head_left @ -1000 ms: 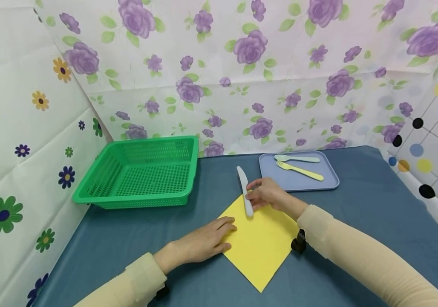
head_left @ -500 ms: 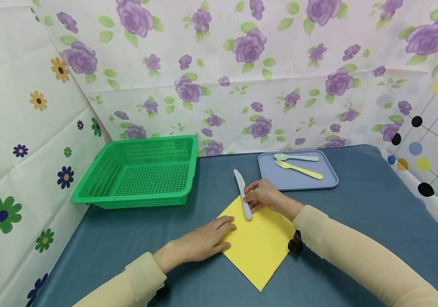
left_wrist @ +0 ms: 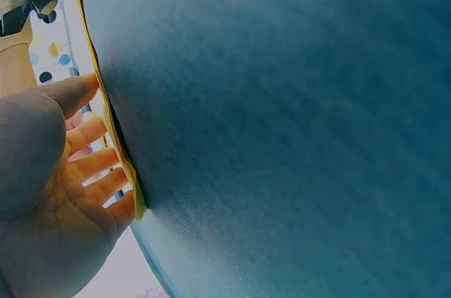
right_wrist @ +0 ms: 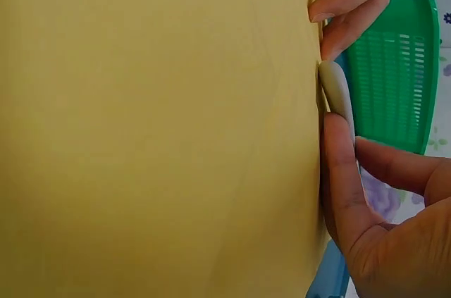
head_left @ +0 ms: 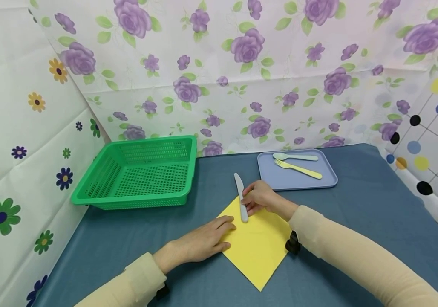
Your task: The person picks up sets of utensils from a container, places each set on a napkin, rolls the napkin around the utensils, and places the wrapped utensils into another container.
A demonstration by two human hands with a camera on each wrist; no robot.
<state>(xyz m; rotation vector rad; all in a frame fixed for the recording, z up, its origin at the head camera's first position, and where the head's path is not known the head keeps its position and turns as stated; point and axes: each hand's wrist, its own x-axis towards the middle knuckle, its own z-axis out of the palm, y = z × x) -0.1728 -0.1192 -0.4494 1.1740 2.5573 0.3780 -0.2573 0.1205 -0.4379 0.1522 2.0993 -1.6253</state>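
Note:
A yellow napkin (head_left: 259,251) lies on the blue cloth, turned so one corner points toward me. Across its far left part lies a pale grey-white knife (head_left: 239,184), blade pointing away and past the far corner. My right hand (head_left: 261,197) pinches the knife near its handle; the right wrist view shows thumb and finger on either side of the handle (right_wrist: 336,90). With its fingertips on the napkin's left edge rests my left hand (head_left: 203,239), fingers nearly straight. In the left wrist view those fingers (left_wrist: 95,164) touch the thin yellow edge.
A green perforated basket (head_left: 134,175) stands at the back left. Behind my right hand, a pale blue tray (head_left: 269,181) holds a pale green spoon (head_left: 299,157) and a yellow fork (head_left: 301,169). Patterned cloth walls (head_left: 203,106) border the table at the back and sides.
My right hand has shifted the knife slightly left and toward me over the napkin. The left hand has stayed in place on the napkin's edge.

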